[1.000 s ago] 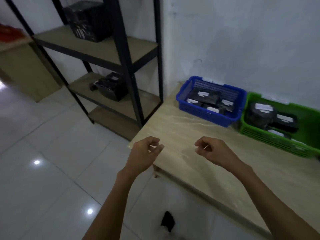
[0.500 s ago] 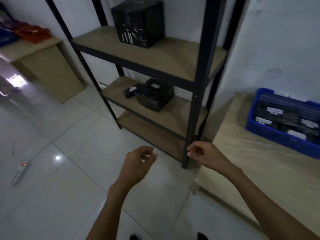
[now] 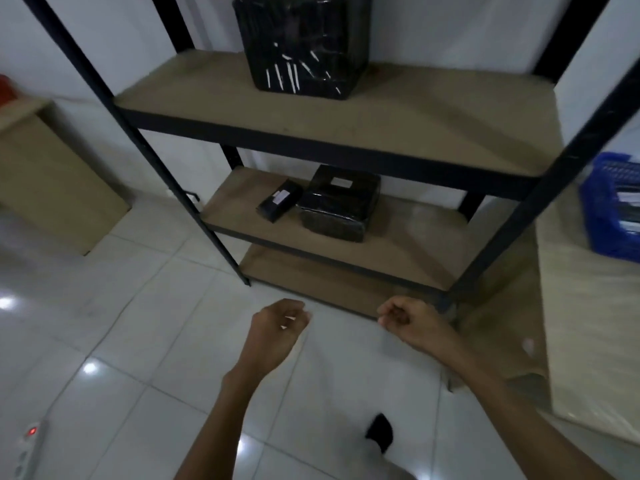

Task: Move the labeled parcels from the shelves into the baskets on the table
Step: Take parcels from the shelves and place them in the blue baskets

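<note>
Head view (the only view). A shelving unit [image 3: 512, 216] fills the frame from 10 to 2 o'clock.

On its upper board, at 12 o'clock, stands a large parcel [image 3: 304, 46], a cube in glossy black wrap. No label shows on the faces in view.

On the middle board, just above frame centre, lie a small flat parcel [image 3: 278, 204] and, just beside it at its 3 o'clock, a squat parcel [image 3: 337, 206]. Each has a white label on top. Whether the two touch cannot be settled at this sharpness.

The blue basket [image 3: 602, 216] sits on the table [image 3: 588, 323] at 3 o'clock, cut by the frame edge.

The left hand [image 3: 277, 327] and right hand [image 3: 408, 320] hang at 6 o'clock, well short of the shelves. Both have loosely curled fingers and nothing in them.

Handling, as judged:
- The film wrap looks slick and slightly soft over a stiff box.
- The small flat parcel is probably light enough for one hand, taken across its short sides.
- The squat and large parcels call for both palms on opposite side faces, not for a pinch of the loose film.

A power strip [image 3: 27, 445] lies on the floor at 8 o'clock.
</note>
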